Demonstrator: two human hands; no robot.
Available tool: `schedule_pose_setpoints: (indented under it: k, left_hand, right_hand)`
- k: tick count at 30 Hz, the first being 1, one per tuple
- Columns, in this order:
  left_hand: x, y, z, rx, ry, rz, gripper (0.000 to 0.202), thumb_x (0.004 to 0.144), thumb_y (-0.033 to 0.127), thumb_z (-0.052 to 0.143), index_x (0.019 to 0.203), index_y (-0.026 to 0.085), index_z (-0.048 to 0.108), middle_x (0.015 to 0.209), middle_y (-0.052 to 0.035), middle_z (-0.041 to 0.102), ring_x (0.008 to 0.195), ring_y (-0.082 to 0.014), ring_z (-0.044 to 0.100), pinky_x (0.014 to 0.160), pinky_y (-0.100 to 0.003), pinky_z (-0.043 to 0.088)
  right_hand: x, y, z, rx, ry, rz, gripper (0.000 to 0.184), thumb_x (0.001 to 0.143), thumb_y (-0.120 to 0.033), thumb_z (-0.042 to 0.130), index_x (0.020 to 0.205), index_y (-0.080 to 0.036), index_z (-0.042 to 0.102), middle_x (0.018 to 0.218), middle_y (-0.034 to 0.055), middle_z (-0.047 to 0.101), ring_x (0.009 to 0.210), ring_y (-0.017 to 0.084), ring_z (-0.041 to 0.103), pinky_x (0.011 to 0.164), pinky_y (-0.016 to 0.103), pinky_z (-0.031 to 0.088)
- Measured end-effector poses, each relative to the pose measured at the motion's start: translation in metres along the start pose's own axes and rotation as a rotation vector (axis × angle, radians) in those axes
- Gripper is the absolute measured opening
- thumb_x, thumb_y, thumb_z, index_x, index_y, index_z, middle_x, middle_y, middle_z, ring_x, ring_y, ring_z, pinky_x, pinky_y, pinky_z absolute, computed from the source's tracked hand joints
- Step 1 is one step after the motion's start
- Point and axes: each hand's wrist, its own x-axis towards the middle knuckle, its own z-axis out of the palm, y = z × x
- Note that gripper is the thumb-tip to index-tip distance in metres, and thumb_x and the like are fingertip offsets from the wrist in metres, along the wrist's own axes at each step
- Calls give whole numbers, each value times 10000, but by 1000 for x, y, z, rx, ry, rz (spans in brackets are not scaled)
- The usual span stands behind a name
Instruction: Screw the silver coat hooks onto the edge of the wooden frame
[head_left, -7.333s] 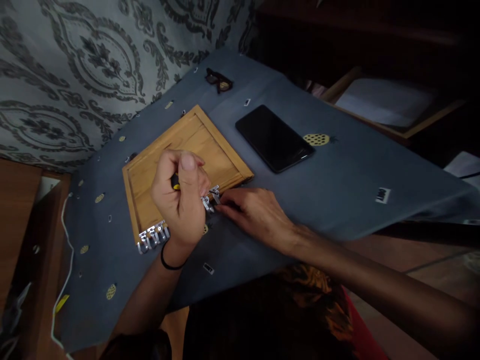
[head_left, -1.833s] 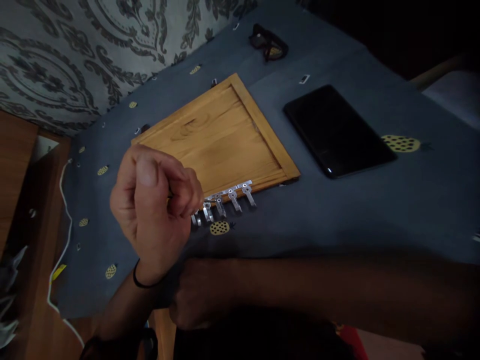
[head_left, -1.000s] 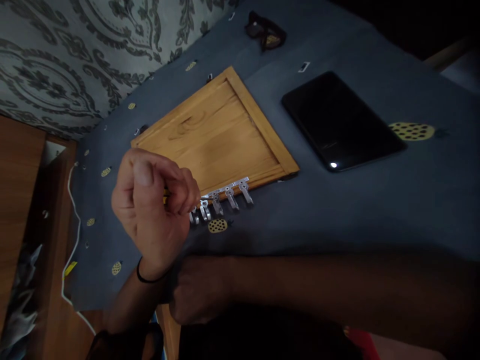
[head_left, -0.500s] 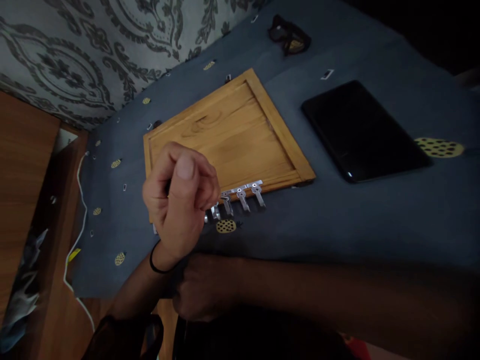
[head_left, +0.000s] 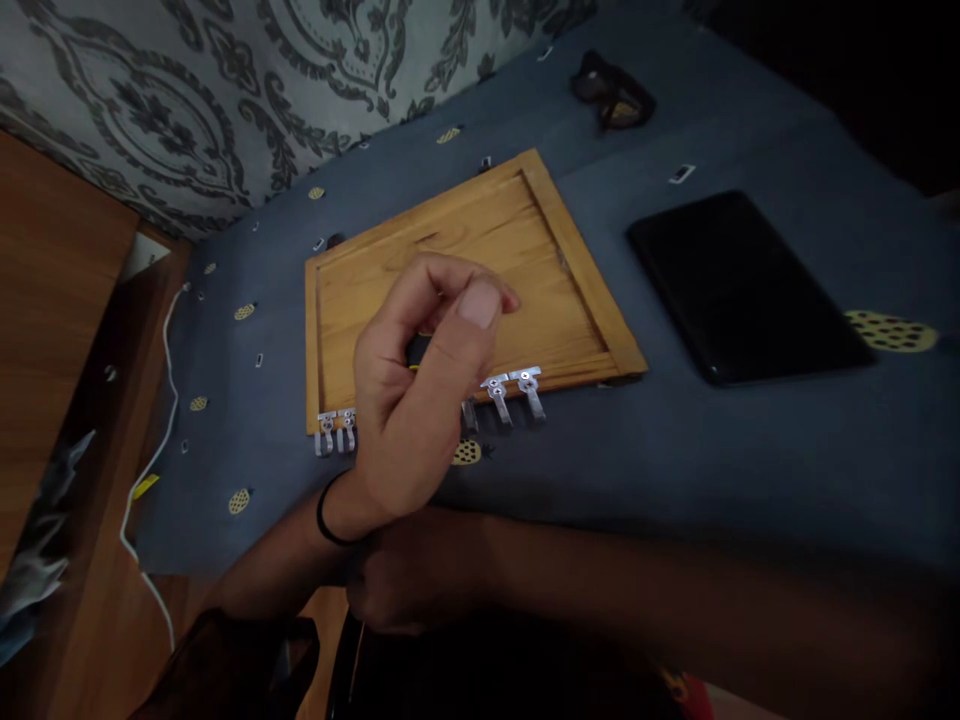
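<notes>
A wooden panel with a raised frame point(head_left: 525, 250) lies on a blue-grey cloth point(head_left: 675, 450). A row of metal hooks point(head_left: 514, 392) is fixed along its near edge, with more metal hooks point(head_left: 334, 430) at the left corner. My left hand point(head_left: 420, 390) hovers over the middle of that row, fingers curled round a small black and yellow tool point(head_left: 417, 352), mostly hidden. My right hand point(head_left: 409, 570) rests low by my left wrist at the cloth's near edge, in shadow; its fingers look curled and what they hold is hidden.
A black tablet point(head_left: 742, 285) lies right of the panel. Dark glasses point(head_left: 611, 92) sit at the far edge by the patterned wall point(head_left: 187, 90). A white cable point(head_left: 161, 440) runs down the left side beside wooden furniture point(head_left: 52, 280).
My left hand has moved right along the hook row and turned, uncovering the left hooks. My right hand, earlier at the hooks, stays drawn back by my left wrist. The view shifted.
</notes>
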Motion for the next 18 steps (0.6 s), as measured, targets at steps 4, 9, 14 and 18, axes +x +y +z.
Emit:
schedule_pose_setpoints:
  k: [4, 9, 14, 18]
  left_hand:
    - [4, -3, 5, -65, 22, 7, 265, 949, 406, 680, 771, 210, 666, 529, 49, 388, 431, -98, 316, 425, -275, 291]
    - [10, -4, 3, -65, -41, 3, 292, 937, 440, 680, 752, 216, 658, 474, 79, 300, 383, -100, 314, 412, -270, 280]
    - [15, -6, 2, -61, -102, -4, 340, 918, 501, 689, 743, 212, 645, 470, 66, 354, 374, -93, 346, 399, -266, 287]
    - [17, -8, 2, -88, -117, 3, 357, 913, 516, 698, 751, 202, 647, 462, 80, 308, 361, -79, 301, 377, -251, 256]
  right_hand:
    - [-1, -2, 0, -16, 10, 19, 214, 860, -161, 612, 672, -185, 712, 705, 2, 733, 636, 142, 566, 545, 321, 359]
    - [-3, -3, 2, -2, 16, 57, 209, 868, -178, 599, 699, -202, 719, 691, -7, 739, 619, 154, 587, 517, 333, 335]
    - [-4, -2, 3, 4, 27, 55, 226, 879, -176, 576, 699, -197, 712, 683, -1, 731, 605, 149, 576, 513, 326, 307]
    - [-4, -2, 2, -8, 37, 63, 215, 872, -170, 594, 695, -210, 708, 684, -15, 732, 626, 148, 586, 513, 323, 310]
